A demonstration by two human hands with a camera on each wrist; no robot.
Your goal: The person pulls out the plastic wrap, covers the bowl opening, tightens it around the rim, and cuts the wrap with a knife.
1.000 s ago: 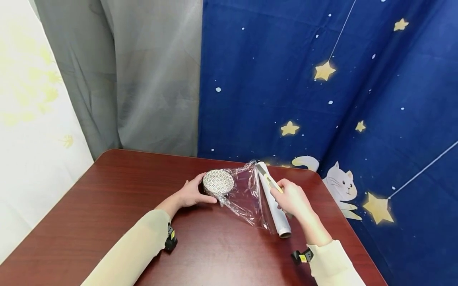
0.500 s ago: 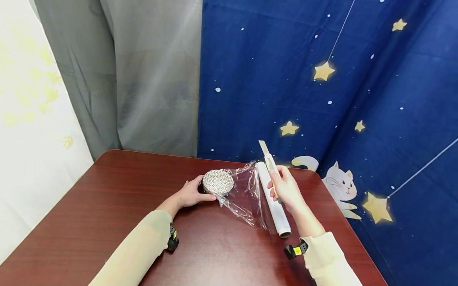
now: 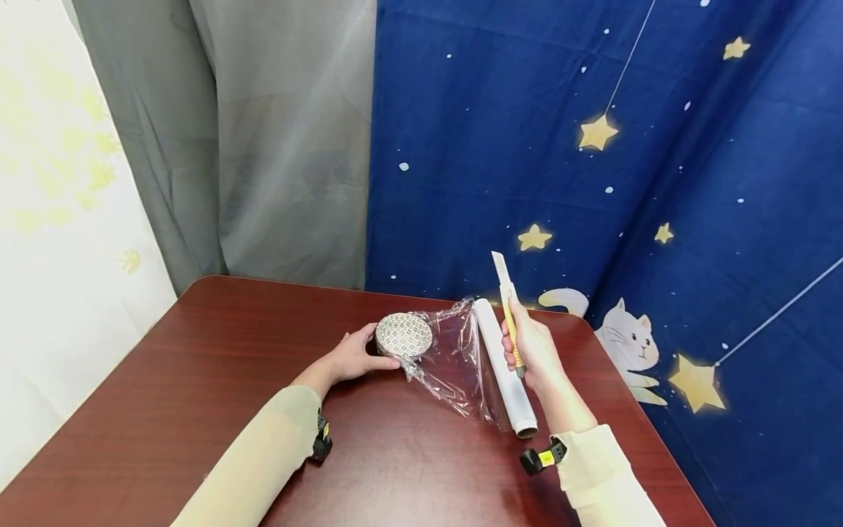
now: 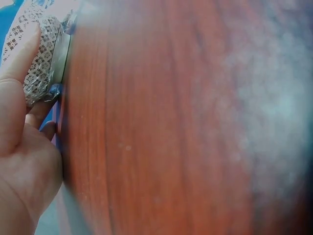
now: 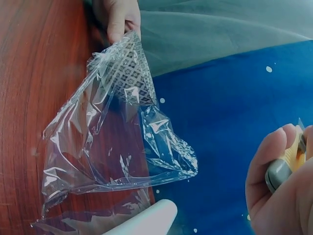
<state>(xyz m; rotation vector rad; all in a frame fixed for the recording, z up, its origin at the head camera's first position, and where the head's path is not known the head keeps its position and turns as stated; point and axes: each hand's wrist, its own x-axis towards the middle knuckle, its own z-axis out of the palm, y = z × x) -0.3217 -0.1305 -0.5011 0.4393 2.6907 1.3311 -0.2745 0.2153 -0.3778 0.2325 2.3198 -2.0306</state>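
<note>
My left hand holds the side of a small round patterned bowl, thumb in front and fingers behind. Clear cling film covers part of the bowl and spreads right across the table, creased and bunched along its edges. Beside its right edge lies a white roll of cling film. In my right hand I grip a yellow utility knife, blade out and pointing up, above the roll. The right wrist view shows a gap between the sheet's wrinkled edge and the roll.
The dark red wooden table has rounded far corners. Behind it hang a grey curtain and a blue curtain with stars and a white cat. Black wrist cameras sit at both cuffs.
My right hand has lifted the utility knife from the film beside the roll, turned its blade upward and shifted it slightly right. My left hand stays at the bowl.
</note>
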